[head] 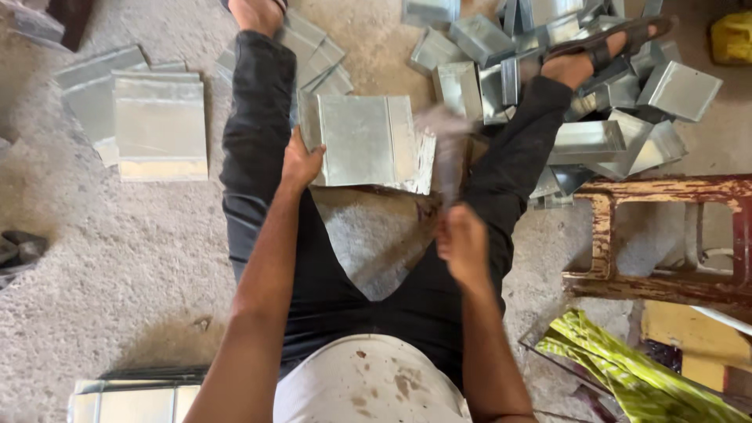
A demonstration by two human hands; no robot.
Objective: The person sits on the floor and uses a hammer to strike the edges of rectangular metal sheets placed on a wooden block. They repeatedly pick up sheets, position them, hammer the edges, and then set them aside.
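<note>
Head view first: closest to us, at the bottom edge, we see a white shirt (368, 388) marked with brown spots, and to its left a flat stack of metal sheets (133, 401) on the concrete floor (94, 258). To the right, near our right elbow, lies a yellow-green striped cloth (619, 368) beside a worn red wooden frame (666, 235).

Our legs in black trousers (258, 149) spread out in a V across the floor. Our right hand (462, 243) is closed in a fist around the handle of a hammer (448, 149); the hammer is blurred, its head over the right edge of the sheet between our legs. Our left hand (301, 163) grips the left edge of that folded metal sheet (368, 141), fingers curled over its rim. This sheet is shiny and roughly square, with a raised fold line running down its right part, and it rests between our knees.

Farther out on the left, we see a neat pile of flat sheets (160, 125). Beyond our right leg a loose heap of bent metal pieces (595, 102) spreads around the sandalled foot (603, 51). More pieces lie by our left foot (254, 14). At the far right corner sits a yellow object (732, 37), too small to identify.
</note>
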